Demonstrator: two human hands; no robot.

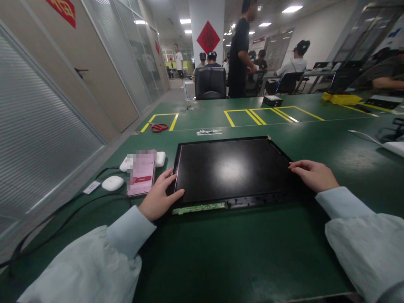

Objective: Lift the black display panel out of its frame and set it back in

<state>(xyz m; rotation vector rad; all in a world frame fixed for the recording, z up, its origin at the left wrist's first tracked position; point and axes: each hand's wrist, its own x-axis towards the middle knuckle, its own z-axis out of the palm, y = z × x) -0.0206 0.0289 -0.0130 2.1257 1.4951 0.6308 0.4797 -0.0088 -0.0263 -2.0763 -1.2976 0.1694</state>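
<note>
A black flat screen panel (230, 168) lies face up on the green table (240, 252), with a thin green circuit strip (198, 208) along its near edge. My left hand (159, 195) grips the panel's near left corner, thumb on top and fingers curled round the edge. Over at the right edge rests my right hand (312, 173), its fingers curled against the frame. Both arms wear pale blue sleeves.
A phone (141, 172) leans on a white block left of the panel, beside a white puck (112, 183) and black cables (63, 210). Red scissors (159, 127) and small white parts (208, 132) lie farther off. Several people sit or stand beyond a black chair (210, 83).
</note>
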